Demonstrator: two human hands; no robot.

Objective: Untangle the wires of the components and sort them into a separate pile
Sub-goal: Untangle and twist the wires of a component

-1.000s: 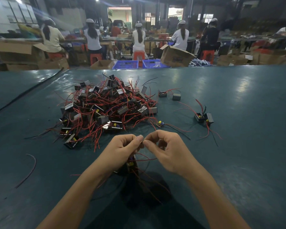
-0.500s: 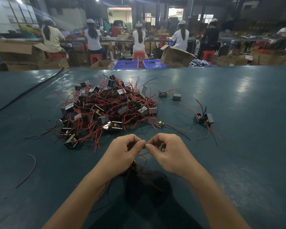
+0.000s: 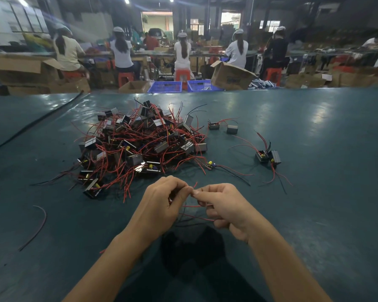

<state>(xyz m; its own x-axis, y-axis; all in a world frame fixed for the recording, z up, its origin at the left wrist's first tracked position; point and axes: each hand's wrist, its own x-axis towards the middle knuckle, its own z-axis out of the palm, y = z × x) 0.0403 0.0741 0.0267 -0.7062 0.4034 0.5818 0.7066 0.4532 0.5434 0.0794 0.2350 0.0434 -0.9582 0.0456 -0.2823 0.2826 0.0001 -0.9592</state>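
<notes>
Two hands meet low over the desk (image 3: 314, 214), near you: your left hand (image 3: 162, 205) and right hand (image 3: 227, 210) both have fingers (image 3: 202, 191) curled, pinching thin red wires (image 3: 196, 218) strung betw. them, thumbs nearly touching. Tangled pile (image 3: 140, 144) of components sits just beyond; a pair of components (image 3: 268, 156) lies apart, to the right.

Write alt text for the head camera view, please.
The left hand and right hand pinch thin red wires over a green table. Beyond them lies a tangled pile of small wired parts; two separate parts sit to the right.
</notes>
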